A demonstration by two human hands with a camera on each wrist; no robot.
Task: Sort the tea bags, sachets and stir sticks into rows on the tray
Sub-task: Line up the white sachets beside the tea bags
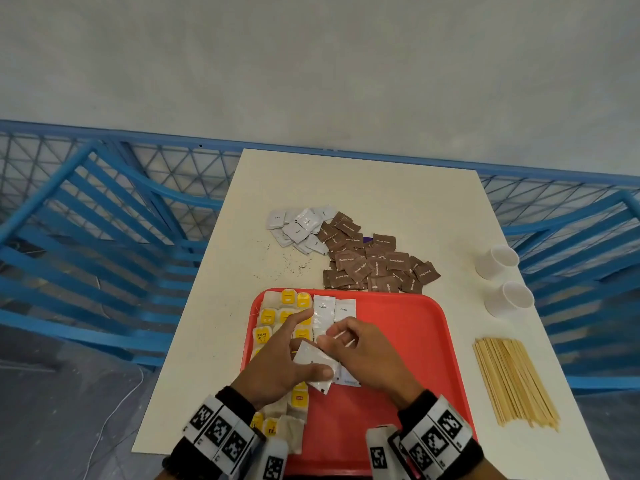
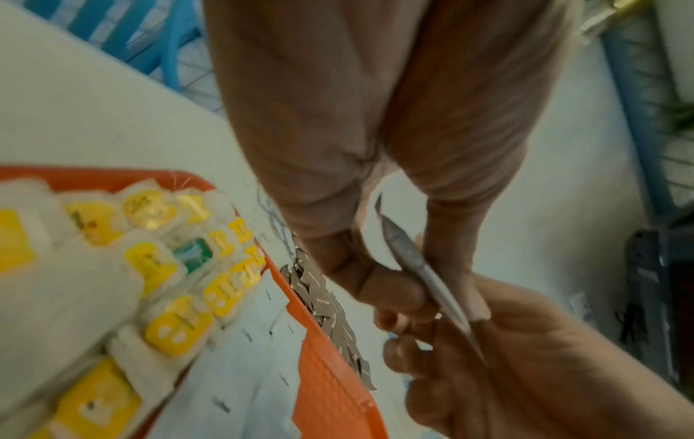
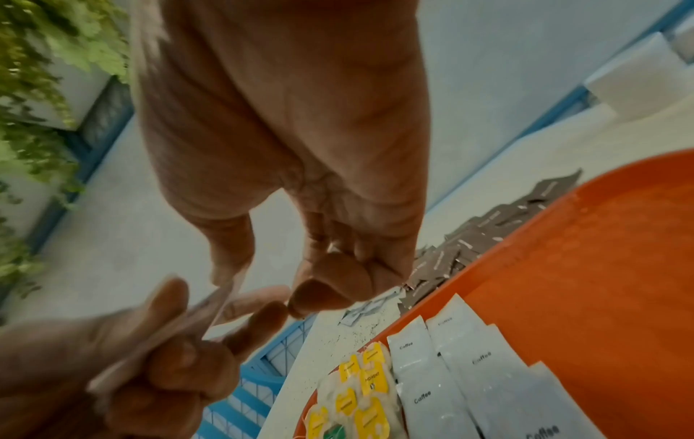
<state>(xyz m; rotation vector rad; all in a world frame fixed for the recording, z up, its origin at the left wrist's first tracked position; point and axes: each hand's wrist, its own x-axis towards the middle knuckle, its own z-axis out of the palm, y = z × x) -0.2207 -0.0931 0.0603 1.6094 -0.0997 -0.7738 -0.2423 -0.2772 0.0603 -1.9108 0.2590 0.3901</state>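
Note:
Over the red tray point(image 1: 408, 341), both hands hold one white sachet point(image 1: 313, 360). My left hand point(image 1: 277, 362) grips its lower part between thumb and fingers. My right hand point(image 1: 360, 351) pinches its upper corner. The left wrist view shows the sachet point(image 2: 416, 261) edge-on in the left hand point(image 2: 394, 282), with the right hand point(image 2: 525, 356) below. In the right wrist view the right hand point(image 3: 293, 208) meets the sachet point(image 3: 210, 309) held by the left hand point(image 3: 150, 371). Yellow-tagged tea bags point(image 1: 268, 317) fill the tray's left side, with white coffee sachets point(image 1: 343, 308) lined up beside them.
Beyond the tray on the white table lie a heap of white sachets point(image 1: 299, 228) and a heap of brown sugar sachets point(image 1: 374, 263). A bundle of wooden stir sticks point(image 1: 512, 379) lies at the right, behind it two white paper cups point(image 1: 497, 261). Blue chairs flank the table.

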